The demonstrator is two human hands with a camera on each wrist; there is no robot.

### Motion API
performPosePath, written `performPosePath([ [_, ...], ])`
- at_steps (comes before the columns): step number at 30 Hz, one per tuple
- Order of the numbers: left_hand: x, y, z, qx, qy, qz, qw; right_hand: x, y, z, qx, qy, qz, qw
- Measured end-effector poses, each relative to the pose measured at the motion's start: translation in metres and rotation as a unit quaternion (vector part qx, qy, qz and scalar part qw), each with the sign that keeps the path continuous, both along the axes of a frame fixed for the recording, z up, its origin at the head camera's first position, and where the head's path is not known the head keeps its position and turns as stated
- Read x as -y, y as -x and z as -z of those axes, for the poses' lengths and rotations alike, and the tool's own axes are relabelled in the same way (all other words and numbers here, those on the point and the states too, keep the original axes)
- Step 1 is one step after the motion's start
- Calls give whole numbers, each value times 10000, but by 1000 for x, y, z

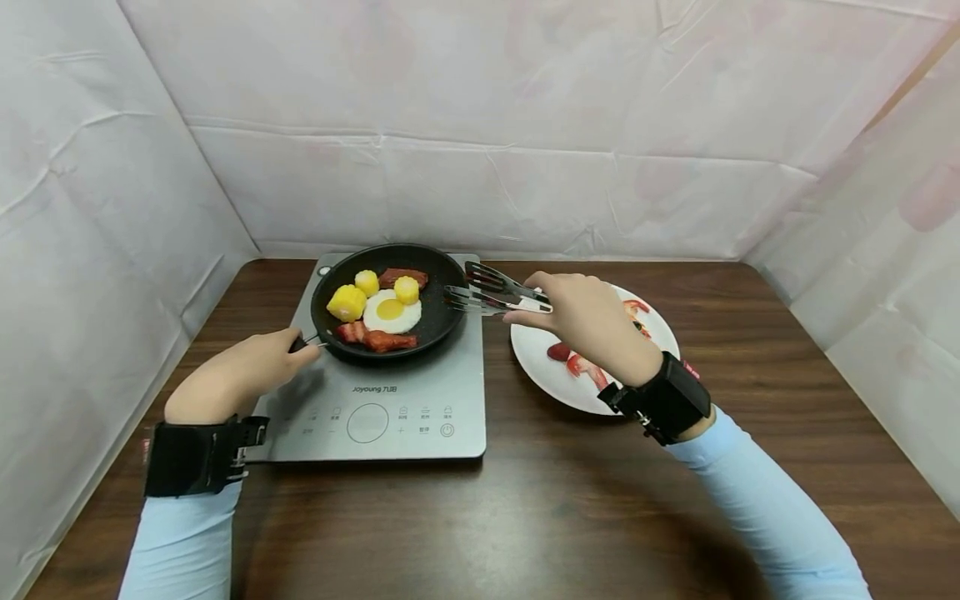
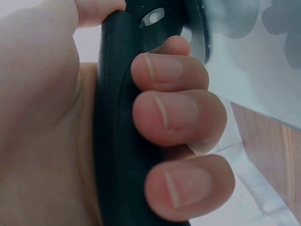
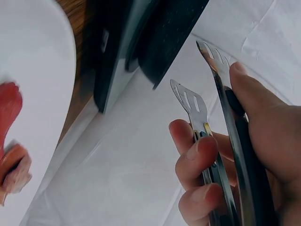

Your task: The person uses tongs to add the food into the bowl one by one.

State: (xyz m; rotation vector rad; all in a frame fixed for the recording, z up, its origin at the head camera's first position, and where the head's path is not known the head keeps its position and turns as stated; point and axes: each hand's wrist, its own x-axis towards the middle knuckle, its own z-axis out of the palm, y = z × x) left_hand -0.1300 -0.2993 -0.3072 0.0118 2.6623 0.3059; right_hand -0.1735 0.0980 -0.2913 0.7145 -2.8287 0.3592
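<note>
My left hand [image 1: 251, 372] grips the black handle [image 2: 117, 122] of a frying pan [image 1: 442, 321], its fingers curled round it in the left wrist view. In the pan lie a fried egg [image 1: 389, 311], yellow corn pieces [image 1: 347, 303] and reddish strips that look like bacon [image 1: 378, 339]. Metal tongs [image 1: 498, 287] with slotted ends are held in my right hand [image 1: 592, 321], fingers on one arm and thumb on the other. Their tips stand apart near the pan's right rim, with nothing between them in the right wrist view [image 3: 193, 101].
The pan stands on a silver induction cooker [image 1: 420, 392]. Right of it, a white plate [image 1: 536, 362], partly hidden under my right arm, carries red-and-white pieces [image 1: 588, 369] and a dark red piece [image 1: 558, 352]. White sheeting [image 1: 480, 192] hangs behind and beside the wooden table [image 1: 525, 517].
</note>
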Motion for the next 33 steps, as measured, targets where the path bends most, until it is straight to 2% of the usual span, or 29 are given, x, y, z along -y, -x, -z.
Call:
performPosePath([
  [8, 1, 0, 1, -46, -17, 44, 10000, -26, 1, 2, -26, -124, 265, 9996],
  [17, 1, 0, 1, -56, -21, 24, 10000, -62, 3, 11, 345, -150, 718, 9967],
  [25, 1, 0, 1, -122, -45, 56, 9999, -90, 2, 23, 59, -328, 860, 9957],
  [33, 1, 0, 0, 11, -66, 14, 10000, -110, 3, 32, 192, -573, 1070, 9924],
])
